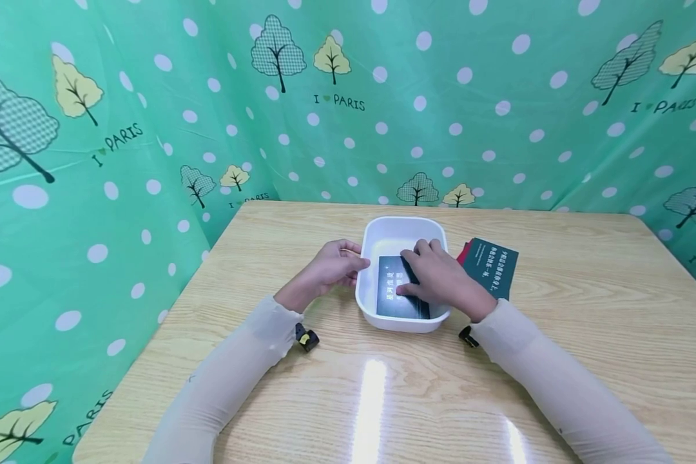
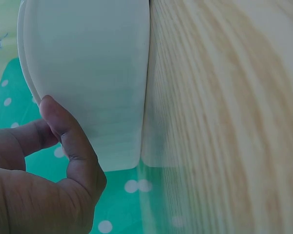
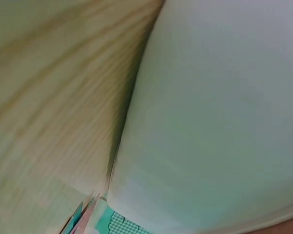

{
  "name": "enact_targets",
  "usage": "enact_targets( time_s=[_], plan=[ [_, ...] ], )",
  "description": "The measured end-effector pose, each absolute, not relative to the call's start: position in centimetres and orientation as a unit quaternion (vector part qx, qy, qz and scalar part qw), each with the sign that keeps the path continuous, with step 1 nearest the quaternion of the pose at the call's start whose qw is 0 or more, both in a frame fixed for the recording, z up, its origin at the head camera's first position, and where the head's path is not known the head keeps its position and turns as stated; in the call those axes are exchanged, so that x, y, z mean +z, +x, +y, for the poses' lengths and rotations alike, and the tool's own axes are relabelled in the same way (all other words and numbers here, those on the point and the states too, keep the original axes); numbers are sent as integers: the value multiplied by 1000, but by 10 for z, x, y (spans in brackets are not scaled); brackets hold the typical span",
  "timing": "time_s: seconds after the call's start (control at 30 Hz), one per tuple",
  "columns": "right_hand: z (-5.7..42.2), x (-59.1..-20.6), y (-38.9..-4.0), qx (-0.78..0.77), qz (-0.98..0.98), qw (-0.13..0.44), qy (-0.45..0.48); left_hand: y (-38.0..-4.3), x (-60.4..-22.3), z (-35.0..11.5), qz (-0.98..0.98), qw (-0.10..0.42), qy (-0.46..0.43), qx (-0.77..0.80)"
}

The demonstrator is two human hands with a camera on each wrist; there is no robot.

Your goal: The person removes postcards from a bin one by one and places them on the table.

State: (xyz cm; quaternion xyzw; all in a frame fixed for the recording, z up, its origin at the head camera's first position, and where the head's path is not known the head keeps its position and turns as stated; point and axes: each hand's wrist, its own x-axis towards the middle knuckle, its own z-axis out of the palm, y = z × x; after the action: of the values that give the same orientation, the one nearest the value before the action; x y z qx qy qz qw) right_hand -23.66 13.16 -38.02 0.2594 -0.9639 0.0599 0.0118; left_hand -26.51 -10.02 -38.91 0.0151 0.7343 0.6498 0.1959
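A card (image 1: 389, 283) lies in the tub (image 1: 403, 325) on the table (image 1: 603, 309), other cards (image 1: 494, 263) rightward, curtain (image 1: 394, 96) behind.

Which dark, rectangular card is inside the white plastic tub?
The dark blue printed card under the right hand; the dark green card lies outside the tub.

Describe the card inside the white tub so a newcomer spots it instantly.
On the wooden table, find the white tub whose rim the left hand holds. Inside, partly beneath the right hand, is the dark card with pale characters; unlike the green card outside, it's in the tub.
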Motion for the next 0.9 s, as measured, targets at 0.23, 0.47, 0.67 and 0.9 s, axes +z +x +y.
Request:
enact_targets(
  time_s=[0.23,0.47,0.67,0.9],
  plan=[
    [131,-378,-240,147,-963,32,224,-265,-388,-100,732,199,17,652],
    [127,-373,-239,211,-953,36,214,-266,-389,-101,736,197,17,648],
    [127,-365,-237,270,-931,42,244,-265,-388,-101,739,198,17,644],
    [133,-350,-234,357,-892,22,276,-265,-387,-101,734,197,18,650]
  ],
)
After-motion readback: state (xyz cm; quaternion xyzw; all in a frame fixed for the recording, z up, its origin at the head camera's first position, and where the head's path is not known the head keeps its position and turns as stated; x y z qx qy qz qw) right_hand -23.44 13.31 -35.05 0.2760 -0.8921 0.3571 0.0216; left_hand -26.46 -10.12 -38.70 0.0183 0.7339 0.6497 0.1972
